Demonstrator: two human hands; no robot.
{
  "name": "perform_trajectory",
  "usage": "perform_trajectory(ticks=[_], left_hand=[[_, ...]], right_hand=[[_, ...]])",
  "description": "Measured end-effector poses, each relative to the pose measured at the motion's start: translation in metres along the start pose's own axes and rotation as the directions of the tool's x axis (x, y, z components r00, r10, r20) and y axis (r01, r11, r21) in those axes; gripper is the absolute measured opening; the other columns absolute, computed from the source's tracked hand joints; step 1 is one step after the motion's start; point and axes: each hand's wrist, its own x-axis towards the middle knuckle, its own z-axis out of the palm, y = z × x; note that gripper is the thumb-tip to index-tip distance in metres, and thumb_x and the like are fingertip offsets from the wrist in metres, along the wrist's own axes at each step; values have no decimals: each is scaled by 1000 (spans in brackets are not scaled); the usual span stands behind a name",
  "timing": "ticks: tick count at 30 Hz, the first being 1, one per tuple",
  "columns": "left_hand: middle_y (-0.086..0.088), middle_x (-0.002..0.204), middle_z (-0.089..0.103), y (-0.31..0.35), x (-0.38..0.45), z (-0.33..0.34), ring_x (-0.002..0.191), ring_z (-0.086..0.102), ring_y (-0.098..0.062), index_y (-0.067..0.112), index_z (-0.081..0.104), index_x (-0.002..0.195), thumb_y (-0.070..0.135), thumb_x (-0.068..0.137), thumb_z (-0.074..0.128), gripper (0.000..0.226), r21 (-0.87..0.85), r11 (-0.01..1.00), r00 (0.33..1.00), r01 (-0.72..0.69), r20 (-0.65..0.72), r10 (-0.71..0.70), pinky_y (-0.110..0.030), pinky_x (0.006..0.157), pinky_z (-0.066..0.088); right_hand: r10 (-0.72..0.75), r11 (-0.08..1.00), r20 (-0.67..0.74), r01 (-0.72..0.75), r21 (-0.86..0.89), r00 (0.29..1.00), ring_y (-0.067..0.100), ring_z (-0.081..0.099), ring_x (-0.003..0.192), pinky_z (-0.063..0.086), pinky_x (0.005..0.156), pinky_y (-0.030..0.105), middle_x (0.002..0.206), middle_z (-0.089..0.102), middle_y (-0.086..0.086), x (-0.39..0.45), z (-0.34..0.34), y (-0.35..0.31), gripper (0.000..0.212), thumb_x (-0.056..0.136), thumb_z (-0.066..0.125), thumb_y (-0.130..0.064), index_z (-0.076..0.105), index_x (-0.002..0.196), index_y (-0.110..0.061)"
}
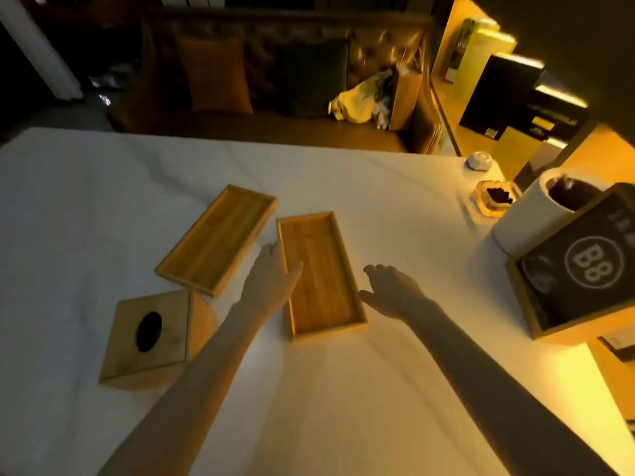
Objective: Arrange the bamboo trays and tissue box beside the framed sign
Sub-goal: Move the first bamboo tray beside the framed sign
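Observation:
Two shallow bamboo trays lie on the white table [343, 389]. The near tray [323, 286] sits in the middle; my left hand [271, 273] grips its left rim, thumb inside the tray. My right hand [391, 286] hovers open just right of that tray, fingers spread, not touching it. The far tray [216, 238] lies angled to the left. A bamboo tissue box [147, 334] with a dark oval slot stands at the near left. The framed sign [580, 269], black with a "B8" circle in a wooden frame, leans at the right edge.
A white paper roll [525, 218] stands behind the sign. A glass ashtray [494, 199] and a small white object [479, 161] sit at the far right corner. A sofa with cushions [216, 77] runs beyond the table's far edge.

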Motion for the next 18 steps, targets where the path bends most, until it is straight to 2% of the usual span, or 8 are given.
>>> perform_trajectory(ticks=[2, 5, 8, 11, 13, 15, 16, 18], left_hand=[[-16, 145, 34, -12, -4, 19, 132, 34, -27, 8, 22, 137, 33, 90, 45, 58, -16, 1000, 999, -15, -32, 14, -37, 106, 33], [-14, 150, 25, -34, -16, 54, 138, 25, -26, 8, 16, 140, 36, 89, 46, 66, 59, 998, 998, -25, -50, 28, -34, 111, 26], [-15, 151, 24, -47, -27, 77, 137, 27, -28, 7, 17, 140, 38, 87, 49, 69, 148, 989, 996, 9, -86, 4, -39, 111, 29], [-15, 148, 29, -54, -37, 93, 134, 32, -29, 4, 25, 137, 35, 87, 47, 63, 159, 986, 998, 51, -30, -47, -49, 109, 33], [-14, 148, 29, -53, -37, 96, 136, 28, -29, 3, 28, 136, 31, 89, 45, 58, 109, 990, 995, 95, -1, -96, -51, 111, 27], [-14, 150, 24, -51, -32, 95, 140, 18, -29, 2, 27, 136, 27, 90, 45, 55, 26, 989, 989, 146, 31, -146, -50, 113, 18], [-16, 150, 25, -50, -30, 93, 140, 18, -30, 2, 28, 135, 25, 90, 46, 54, -26, 985, 984, 170, 51, -169, -51, 114, 18], [-19, 142, 35, -50, -25, 88, 132, 33, -33, 1, 37, 131, 22, 89, 48, 49, -156, 969, 980, 193, 82, -182, -52, 109, 31]], right_hand=[[18, 1000, -28, -18, 20, 999, 28, 40, 127, 36, 103, 42, 140, 42, 10, 0, 18, 0, 50, 92, 45, -35, 31, 134, -11], [67, 993, -41, -63, 104, 997, 27, 16, 140, 19, 113, 44, 153, 20, 9, -3, 52, 2, 60, 93, 39, -40, 16, 141, -13], [145, 980, -47, -138, 141, 988, 25, 1, 143, 6, 115, 42, 156, 5, 8, -3, 78, 6, 63, 95, 31, -43, 6, 144, -13], [182, 965, -86, -162, 204, 979, 25, 0, 143, 3, 116, 40, 156, 7, 7, -8, 93, 3, 58, 95, 28, -41, 12, 144, -13], [186, 950, -102, -153, 272, 977, 23, 2, 143, 1, 115, 39, 156, 10, 6, -8, 96, -1, 56, 95, 29, -40, 15, 144, -16], [208, 902, -65, -166, 397, 976, 21, 2, 143, 0, 116, 39, 156, 11, 4, -5, 94, -3, 54, 96, 29, -38, 16, 144, -17], [212, 874, -40, -171, 456, 976, 21, 4, 143, 2, 117, 39, 156, 13, 4, -4, 91, -4, 53, 96, 29, -36, 18, 143, -17], [192, 826, -30, -144, 546, 981, 24, 17, 141, 13, 116, 40, 151, 27, 6, -4, 81, -2, 46, 96, 33, -28, 30, 140, -13]])
